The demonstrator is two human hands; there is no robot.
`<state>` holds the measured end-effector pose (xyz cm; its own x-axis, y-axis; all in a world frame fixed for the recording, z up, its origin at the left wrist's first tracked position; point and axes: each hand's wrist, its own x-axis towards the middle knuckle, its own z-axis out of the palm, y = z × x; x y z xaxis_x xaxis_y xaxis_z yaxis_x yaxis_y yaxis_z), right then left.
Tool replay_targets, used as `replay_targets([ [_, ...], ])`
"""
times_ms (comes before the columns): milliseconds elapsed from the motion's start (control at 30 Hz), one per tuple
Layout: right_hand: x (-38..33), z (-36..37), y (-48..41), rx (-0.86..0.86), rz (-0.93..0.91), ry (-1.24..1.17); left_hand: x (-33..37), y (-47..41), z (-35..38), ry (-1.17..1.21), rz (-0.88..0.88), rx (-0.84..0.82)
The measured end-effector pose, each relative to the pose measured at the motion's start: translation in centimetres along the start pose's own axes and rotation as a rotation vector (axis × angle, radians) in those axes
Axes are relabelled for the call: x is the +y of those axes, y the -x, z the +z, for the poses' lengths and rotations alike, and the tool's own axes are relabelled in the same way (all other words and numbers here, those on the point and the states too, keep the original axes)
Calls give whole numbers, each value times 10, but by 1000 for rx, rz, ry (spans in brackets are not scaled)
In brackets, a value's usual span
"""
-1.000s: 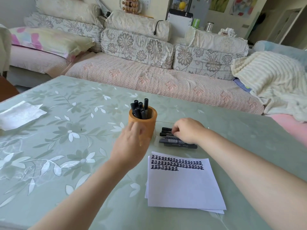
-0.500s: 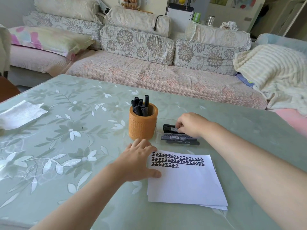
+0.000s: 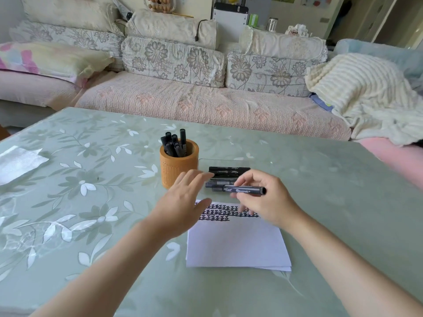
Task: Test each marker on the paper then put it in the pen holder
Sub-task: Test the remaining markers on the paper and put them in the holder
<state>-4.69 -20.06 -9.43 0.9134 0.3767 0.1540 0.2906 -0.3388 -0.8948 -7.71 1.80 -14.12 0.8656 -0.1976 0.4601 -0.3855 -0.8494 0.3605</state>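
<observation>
My right hand [image 3: 263, 200] pinches a black marker [image 3: 242, 190] and holds it level above the top edge of the white paper [image 3: 235, 243]. Rows of black test marks [image 3: 217, 212] run across the paper's upper part. My left hand [image 3: 185, 200] hovers with fingers spread just left of the marker's cap end, over the paper's top-left corner. Behind the hands a small pile of black markers [image 3: 229, 171] lies on the table. The orange pen holder [image 3: 178, 165] stands left of that pile with several black markers upright in it.
The green floral table [image 3: 91, 202] carries a white folded sheet [image 3: 18, 163] at its far left edge. A long sofa [image 3: 206, 101] with cushions and a cream blanket [image 3: 357, 92] runs along the table's far side.
My right hand lifted one marker off the pile and brought it toward me over the paper. My left hand rose from the paper's corner and moved toward the marker's cap end.
</observation>
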Motion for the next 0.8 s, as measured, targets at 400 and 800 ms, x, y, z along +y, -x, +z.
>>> replay_targets([
  [400,29,-16,-3,-47,68,370,8,-5,6,4,-20,-86],
  [800,36,-10,-4,-328,-107,656,23,-6,16,19,84,-98],
])
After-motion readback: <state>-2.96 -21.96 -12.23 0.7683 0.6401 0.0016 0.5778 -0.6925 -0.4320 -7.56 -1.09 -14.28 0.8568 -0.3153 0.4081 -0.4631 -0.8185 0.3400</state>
